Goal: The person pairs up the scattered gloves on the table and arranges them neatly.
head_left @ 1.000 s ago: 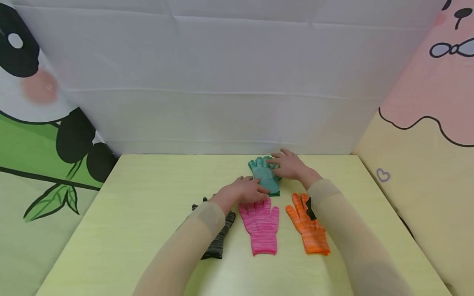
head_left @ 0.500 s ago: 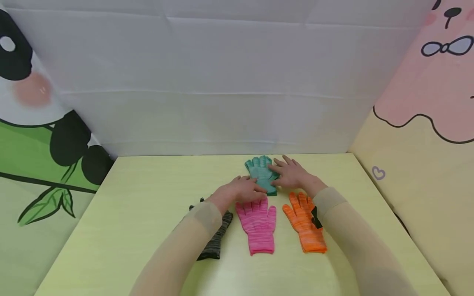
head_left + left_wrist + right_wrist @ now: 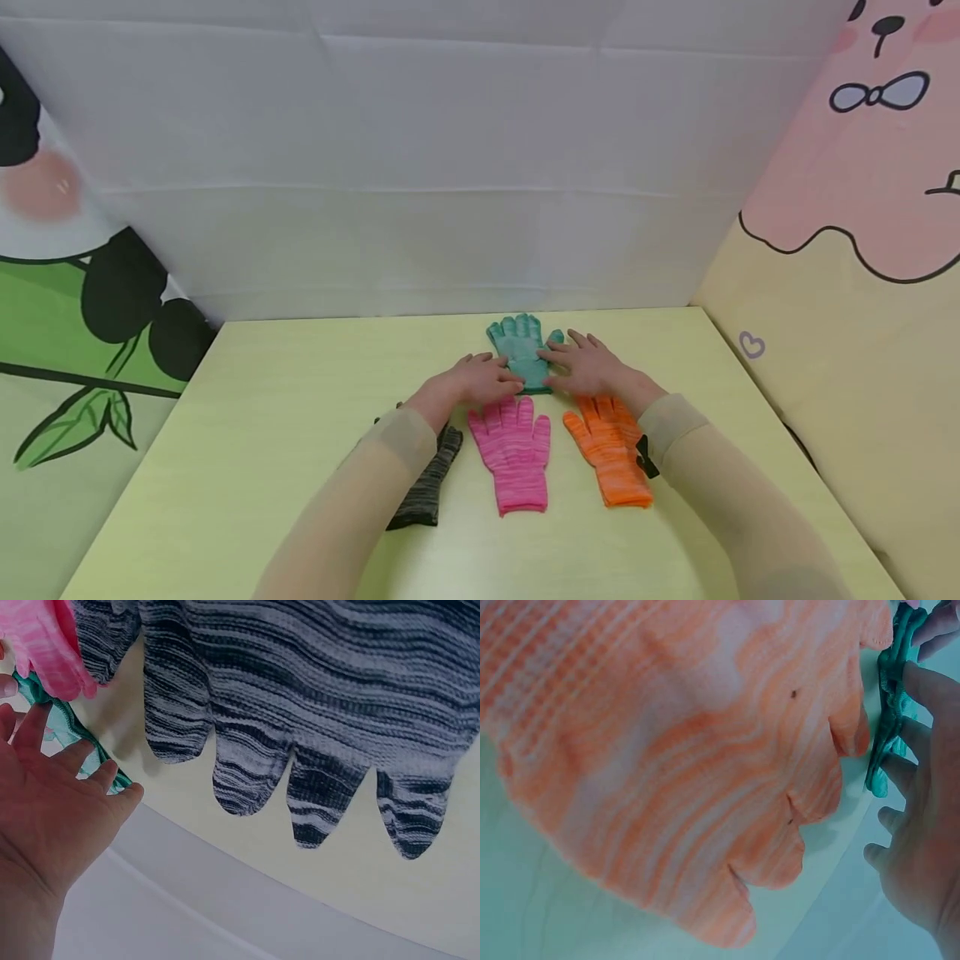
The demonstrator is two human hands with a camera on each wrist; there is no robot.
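Observation:
A teal knitted glove (image 3: 519,340) lies at the far edge of the table, fingers pointing away and thumb sticking out to the right. My left hand (image 3: 474,380) touches its lower left side with fingers extended. On its right side rest the fingertips of my right hand (image 3: 588,365), also extended. Nearer to me a pink glove (image 3: 516,458) lies flat, with an orange glove (image 3: 611,458) to its right, partly under my right wrist. A black-and-grey striped glove (image 3: 429,487) is mostly hidden by my left forearm; the left wrist view shows its striped fingers (image 3: 251,772).
The pale yellow table (image 3: 247,433) ends at a white backdrop (image 3: 450,167) just behind the teal glove. Cartoon-printed panels stand at both sides, a green one (image 3: 67,325) on the left and a pink and cream one (image 3: 832,350) on the right.
My right hand has slid toward me along the teal glove's right side, uncovering the glove's thumb. My left hand has stayed at the lower left side. The head view has shifted slightly right.

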